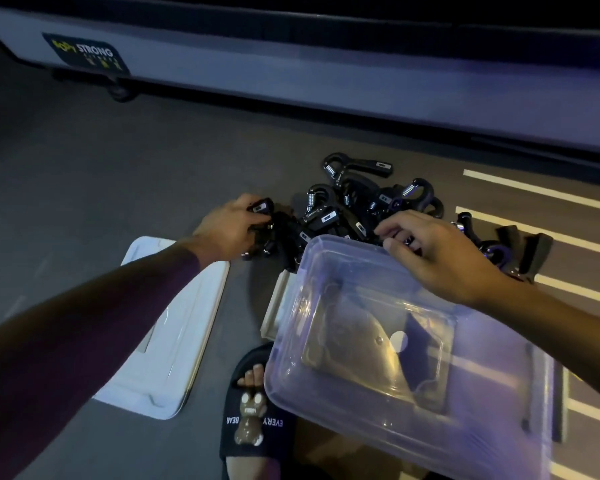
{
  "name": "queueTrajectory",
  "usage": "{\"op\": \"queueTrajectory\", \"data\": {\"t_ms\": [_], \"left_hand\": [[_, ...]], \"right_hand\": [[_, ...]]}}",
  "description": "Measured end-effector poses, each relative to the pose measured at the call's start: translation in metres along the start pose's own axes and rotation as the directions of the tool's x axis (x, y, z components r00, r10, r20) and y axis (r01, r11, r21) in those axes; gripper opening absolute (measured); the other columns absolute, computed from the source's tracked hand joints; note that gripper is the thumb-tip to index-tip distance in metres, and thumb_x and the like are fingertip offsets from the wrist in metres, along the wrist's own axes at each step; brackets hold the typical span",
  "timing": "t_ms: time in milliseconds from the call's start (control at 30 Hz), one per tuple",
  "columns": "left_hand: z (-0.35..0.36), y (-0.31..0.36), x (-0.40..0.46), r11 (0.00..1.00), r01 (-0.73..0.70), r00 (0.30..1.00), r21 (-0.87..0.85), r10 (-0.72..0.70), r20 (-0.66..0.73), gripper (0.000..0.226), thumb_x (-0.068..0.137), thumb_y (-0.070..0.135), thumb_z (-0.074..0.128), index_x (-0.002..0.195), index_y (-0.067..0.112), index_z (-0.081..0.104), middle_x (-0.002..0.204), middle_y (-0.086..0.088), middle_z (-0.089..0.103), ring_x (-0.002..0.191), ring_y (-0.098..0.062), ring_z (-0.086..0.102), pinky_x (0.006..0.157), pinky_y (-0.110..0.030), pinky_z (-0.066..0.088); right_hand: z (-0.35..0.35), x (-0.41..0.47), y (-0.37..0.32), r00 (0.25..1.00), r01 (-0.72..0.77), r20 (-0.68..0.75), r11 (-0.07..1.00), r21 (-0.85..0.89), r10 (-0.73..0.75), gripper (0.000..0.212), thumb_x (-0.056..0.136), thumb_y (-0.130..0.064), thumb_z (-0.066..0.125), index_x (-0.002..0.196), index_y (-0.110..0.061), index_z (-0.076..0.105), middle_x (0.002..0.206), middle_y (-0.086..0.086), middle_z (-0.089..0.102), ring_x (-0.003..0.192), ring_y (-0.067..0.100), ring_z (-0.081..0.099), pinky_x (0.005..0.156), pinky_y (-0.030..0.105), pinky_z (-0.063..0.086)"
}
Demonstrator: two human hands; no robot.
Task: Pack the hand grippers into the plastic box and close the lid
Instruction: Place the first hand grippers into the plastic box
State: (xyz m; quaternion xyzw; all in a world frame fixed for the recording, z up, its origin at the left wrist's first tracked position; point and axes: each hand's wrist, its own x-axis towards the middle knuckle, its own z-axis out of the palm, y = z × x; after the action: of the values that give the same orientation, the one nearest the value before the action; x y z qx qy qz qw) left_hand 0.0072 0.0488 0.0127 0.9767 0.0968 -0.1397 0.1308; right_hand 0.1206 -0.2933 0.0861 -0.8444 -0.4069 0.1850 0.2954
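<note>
A pile of several black hand grippers [357, 202] with metal springs lies on the dark floor ahead of me. My left hand [231, 226] closes around one black hand gripper [261, 207] at the pile's left edge. My right hand [437, 252] reaches over the far rim of the clear plastic box [388, 344], fingers curled onto grippers at the pile's near side; whether it holds one I cannot tell. The box is tilted toward the pile and looks empty. Its white lid [170, 327] lies flat on the floor to the left.
A grey platform with a "STRONG" label [87, 53] runs across the back. White floor stripes [551, 237] lie at the right. My foot in a black slide sandal [253, 410] is below the box. A second pale tray edge [274, 306] shows under the box.
</note>
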Motion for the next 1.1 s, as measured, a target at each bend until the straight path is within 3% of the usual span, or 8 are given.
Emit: {"op": "queueTrajectory", "data": {"t_ms": [133, 333, 433, 567, 733, 867, 1000, 1100], "left_hand": [[-0.008, 0.002, -0.031, 0.986, -0.11, 0.976, -0.124, 0.084, -0.199, 0.054, 0.088, 0.004, 0.069, 0.136, 0.03, 0.065, 0.153, -0.009, 0.045, 0.136, -0.034, 0.05, 0.107, -0.048, 0.048], [-0.055, 0.035, -0.084, 0.929, -0.176, 0.901, -0.324, 0.019, -0.433, 0.047, 0.095, 0.01, 0.069, 0.137, 0.031, 0.063, 0.154, 0.001, 0.041, 0.142, 0.001, 0.036, 0.116, -0.016, 0.027], [-0.092, 0.069, -0.105, 0.851, -0.36, 0.832, -0.382, 0.107, -0.544, 0.039, 0.094, 0.008, 0.069, 0.132, 0.019, 0.068, 0.148, 0.001, 0.047, 0.14, -0.001, 0.044, 0.119, -0.021, 0.031], [-0.112, 0.112, -0.124, 0.559, -0.477, 0.866, -0.678, 0.172, -0.469, 0.042, 0.092, 0.003, 0.069, 0.133, 0.009, 0.062, 0.146, -0.011, 0.052, 0.138, -0.02, 0.052, 0.115, -0.034, 0.041], [-0.091, 0.14, -0.128, 0.312, -0.39, 0.906, -0.866, 0.3, -0.299, 0.055, 0.088, -0.015, 0.062, 0.14, 0.001, 0.052, 0.138, -0.013, 0.054, 0.133, -0.02, 0.055, 0.111, -0.03, 0.043], [-0.069, 0.145, -0.124, 0.319, -0.285, 0.92, -0.904, 0.354, -0.165, 0.054, 0.085, -0.016, 0.065, 0.135, 0.005, 0.061, 0.135, -0.023, 0.055, 0.13, -0.04, 0.055, 0.109, -0.04, 0.044], [-0.055, 0.138, -0.112, 0.547, -0.33, 0.92, -0.769, 0.37, -0.132, 0.044, 0.084, -0.015, 0.066, 0.118, 0.012, 0.073, 0.123, 0.004, 0.069, 0.126, -0.01, 0.06, 0.108, -0.027, 0.044], [-0.046, 0.125, -0.098, 0.653, -0.324, 0.94, -0.684, 0.144, -0.308, 0.033, 0.083, -0.006, 0.065, 0.103, 0.019, 0.075, 0.126, 0.005, 0.067, 0.123, -0.009, 0.06, 0.107, -0.036, 0.045]], "right_hand": [[-0.006, -0.006, -0.013, 0.997, 0.013, -0.071, 0.999, 0.038, -0.01, 0.022, 0.096, -0.019, 0.059, 0.118, -0.017, 0.064, 0.102, -0.006, 0.065, 0.092, 0.006, 0.057, 0.078, 0.005, 0.041], [-0.005, -0.01, -0.048, 0.991, 0.085, -0.117, 0.988, 0.128, -0.07, 0.02, 0.097, -0.018, 0.061, 0.116, -0.019, 0.065, 0.101, -0.008, 0.066, 0.092, 0.006, 0.059, 0.074, 0.007, 0.042], [-0.01, -0.013, -0.069, 0.985, 0.103, -0.158, 0.978, 0.181, -0.074, 0.021, 0.097, -0.023, 0.06, 0.118, -0.023, 0.064, 0.106, -0.01, 0.067, 0.095, 0.006, 0.062, 0.074, 0.013, 0.048], [-0.026, -0.012, -0.088, 0.984, 0.134, -0.146, 0.962, 0.239, -0.101, 0.035, 0.095, -0.035, 0.063, 0.128, -0.026, 0.06, 0.117, -0.013, 0.065, 0.091, 0.008, 0.065, 0.075, 0.029, 0.054], [-0.029, -0.026, -0.085, 0.984, 0.062, 0.119, 0.88, 0.471, -0.134, 0.032, 0.092, -0.036, 0.065, 0.116, -0.016, 0.06, 0.089, 0.0, 0.064, 0.078, 0.022, 0.06, 0.072, 0.045, 0.052], [-0.02, -0.036, -0.067, 0.982, -0.04, 0.18, 0.862, 0.506, -0.061, 0.031, 0.082, -0.035, 0.07, 0.105, -0.016, 0.064, 0.086, -0.01, 0.071, 0.079, 0.009, 0.065, 0.076, 0.032, 0.055], [0.003, -0.042, -0.047, 0.989, -0.091, 0.147, 0.902, 0.423, 0.03, 0.027, 0.077, -0.036, 0.077, 0.091, -0.015, 0.069, 0.074, -0.003, 0.069, 0.063, 0.004, 0.061, 0.062, 0.028, 0.053], [0.027, -0.049, -0.026, 0.974, -0.211, 0.147, 0.935, 0.285, 0.175, 0.026, 0.077, -0.046, 0.079, 0.077, -0.024, 0.067, 0.065, -0.006, 0.068, 0.055, 0.007, 0.062, 0.057, 0.033, 0.051]]}}
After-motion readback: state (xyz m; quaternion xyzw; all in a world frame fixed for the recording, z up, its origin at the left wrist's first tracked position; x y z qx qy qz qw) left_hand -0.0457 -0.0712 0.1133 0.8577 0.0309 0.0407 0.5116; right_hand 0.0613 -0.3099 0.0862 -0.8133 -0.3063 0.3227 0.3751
